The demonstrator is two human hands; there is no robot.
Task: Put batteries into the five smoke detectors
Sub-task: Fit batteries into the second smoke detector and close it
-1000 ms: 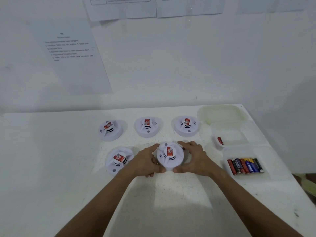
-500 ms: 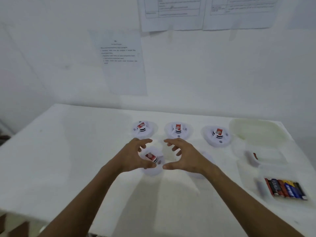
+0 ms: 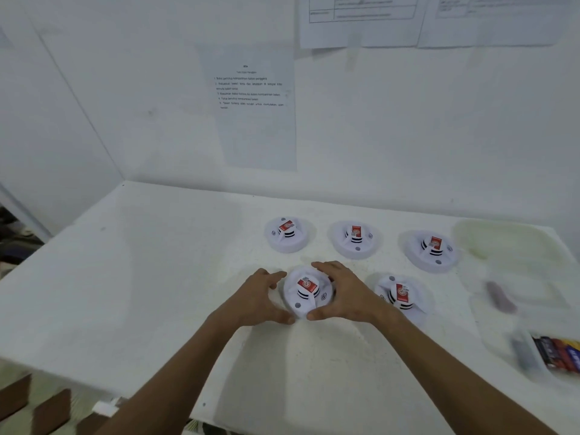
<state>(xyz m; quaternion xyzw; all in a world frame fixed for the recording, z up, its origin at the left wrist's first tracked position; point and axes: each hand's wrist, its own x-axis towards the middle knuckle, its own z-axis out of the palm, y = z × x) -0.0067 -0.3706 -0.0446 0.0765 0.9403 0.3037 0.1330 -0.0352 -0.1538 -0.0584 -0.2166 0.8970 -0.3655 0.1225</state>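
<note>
Now both hands (image 3: 309, 298) cup detector (image 3: 306, 293) — batteries (image 3: 560, 356) blurred, perhaps.

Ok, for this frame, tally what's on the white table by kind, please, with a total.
Round white plastic smoke detectors with red labels: 5, at, and gripped between the left hand and the right hand.
Translucent plastic trays: 3, at.
Batteries: blurred and cropped, cannot count.
Total counted: 8.
</note>
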